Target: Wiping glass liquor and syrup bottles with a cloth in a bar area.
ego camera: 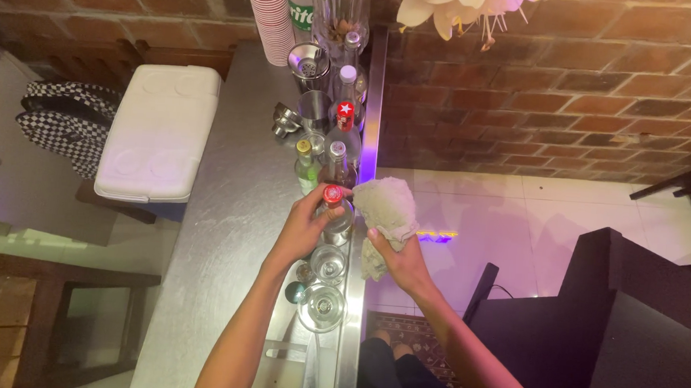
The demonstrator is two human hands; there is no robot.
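My left hand (304, 228) grips a clear bottle with a red cap (332, 194) near its neck, standing on the steel counter (231, 210). My right hand (399, 258) holds a crumpled pale green cloth (385, 209) pressed against the right side of that bottle. Behind it stands a row of bottles: a green-tinted one with a gold cap (305, 167), a clear one with a silver cap (337, 165) and one with a red star label (344, 117). Two empty glasses (325, 286) sit just in front of my left hand.
A stack of red cups (270, 14), metal shaker tins (310, 62) and a strainer (286, 121) stand at the counter's far end. A white cooler (159, 128) and checkered bag (63, 122) lie left. Brick wall behind, dark chairs (620, 318) on the right.
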